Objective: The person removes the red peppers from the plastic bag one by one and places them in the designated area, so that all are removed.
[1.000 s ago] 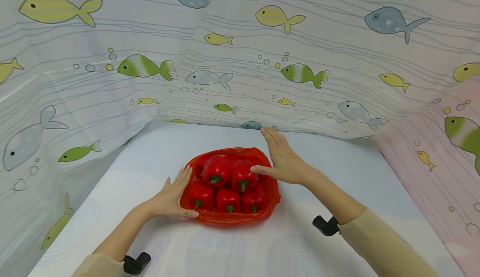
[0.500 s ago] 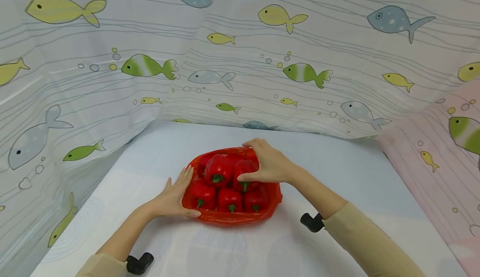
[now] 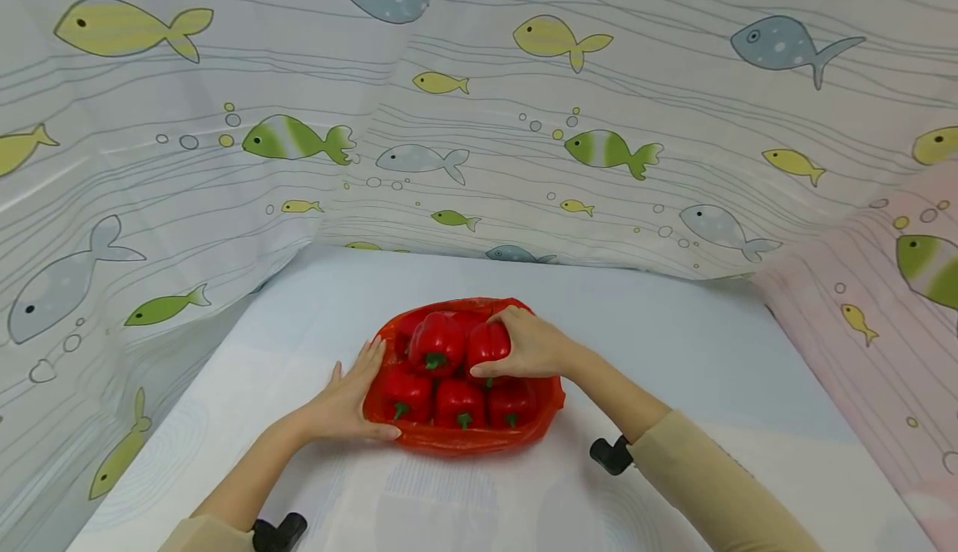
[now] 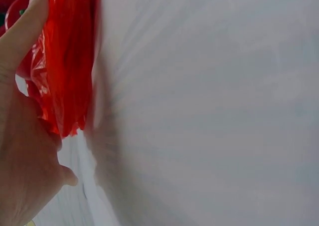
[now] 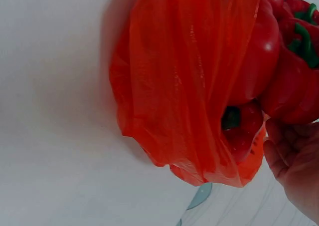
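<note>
A red plastic bag (image 3: 449, 446), its mouth turned wide, is filled with several red bell peppers (image 3: 407, 390) with green stems. My left hand (image 3: 346, 398) rests along the bag's left side, fingers and thumb spread; the left wrist view has the thumb over the bag's edge. My right hand (image 3: 537, 346) reaches over the bag's right side and grips the upper right bell pepper (image 3: 488, 346) between thumb and fingers. In the right wrist view, the fingers (image 5: 280, 148) lie against that pepper, which sits high among the others. Part of it is hidden behind the hand.
The bag stands on a pale, patterned tabletop (image 3: 674, 327). Behind and to the sides hang white and pink curtains printed with fish (image 3: 599, 149). Black camera mounts (image 3: 612, 455) sit at both wrists, near the beige sleeves.
My right hand has come in from above the bag's right side, moved left and down, and closed round the upper right bell pepper. My left hand has stayed at the bag's left side.
</note>
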Demonstrator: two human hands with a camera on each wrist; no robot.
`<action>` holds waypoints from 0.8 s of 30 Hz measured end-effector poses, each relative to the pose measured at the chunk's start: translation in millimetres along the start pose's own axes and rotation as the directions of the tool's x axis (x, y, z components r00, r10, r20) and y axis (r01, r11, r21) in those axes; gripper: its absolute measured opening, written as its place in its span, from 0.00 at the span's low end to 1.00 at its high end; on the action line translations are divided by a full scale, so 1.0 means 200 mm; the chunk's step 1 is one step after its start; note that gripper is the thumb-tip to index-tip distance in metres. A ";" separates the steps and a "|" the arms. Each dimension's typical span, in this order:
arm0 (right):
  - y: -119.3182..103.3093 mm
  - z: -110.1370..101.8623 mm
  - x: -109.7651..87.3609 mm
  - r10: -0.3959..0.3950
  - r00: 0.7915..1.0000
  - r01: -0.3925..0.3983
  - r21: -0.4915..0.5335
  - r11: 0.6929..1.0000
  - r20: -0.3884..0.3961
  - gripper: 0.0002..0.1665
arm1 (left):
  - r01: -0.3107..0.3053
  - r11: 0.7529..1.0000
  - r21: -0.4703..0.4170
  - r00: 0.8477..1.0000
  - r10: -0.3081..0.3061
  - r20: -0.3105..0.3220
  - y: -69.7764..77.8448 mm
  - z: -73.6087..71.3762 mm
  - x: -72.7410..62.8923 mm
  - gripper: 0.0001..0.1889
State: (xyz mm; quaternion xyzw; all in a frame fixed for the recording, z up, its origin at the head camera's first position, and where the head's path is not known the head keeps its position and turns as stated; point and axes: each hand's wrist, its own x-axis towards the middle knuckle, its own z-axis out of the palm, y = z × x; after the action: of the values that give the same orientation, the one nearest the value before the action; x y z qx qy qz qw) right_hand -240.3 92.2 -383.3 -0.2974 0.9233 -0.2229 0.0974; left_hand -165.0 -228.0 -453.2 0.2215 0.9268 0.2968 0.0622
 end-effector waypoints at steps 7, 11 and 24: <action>0.01 0.02 0.00 0.011 1.000 -0.010 0.068 0.998 -0.014 0.46 | 0.011 1.000 0.006 1.000 -0.011 0.001 -0.01 0.01 0.00 0.67; 0.00 0.03 0.00 0.009 0.999 -0.006 0.110 0.994 -0.030 0.43 | 0.010 1.000 0.008 1.000 -0.010 -0.004 -0.01 0.02 0.00 0.67; 0.01 0.07 -0.02 -0.023 0.989 0.030 0.049 0.998 -0.148 0.44 | 0.019 1.000 0.005 1.000 -0.018 -0.019 -0.01 0.02 0.00 0.67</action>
State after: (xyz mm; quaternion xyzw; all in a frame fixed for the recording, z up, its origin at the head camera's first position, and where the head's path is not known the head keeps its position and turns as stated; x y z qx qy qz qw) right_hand -233.0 91.2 -395.5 -0.2898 0.9179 -0.2689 0.0332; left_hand -164.3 -227.2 -457.4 0.2103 0.9302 0.2956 0.0557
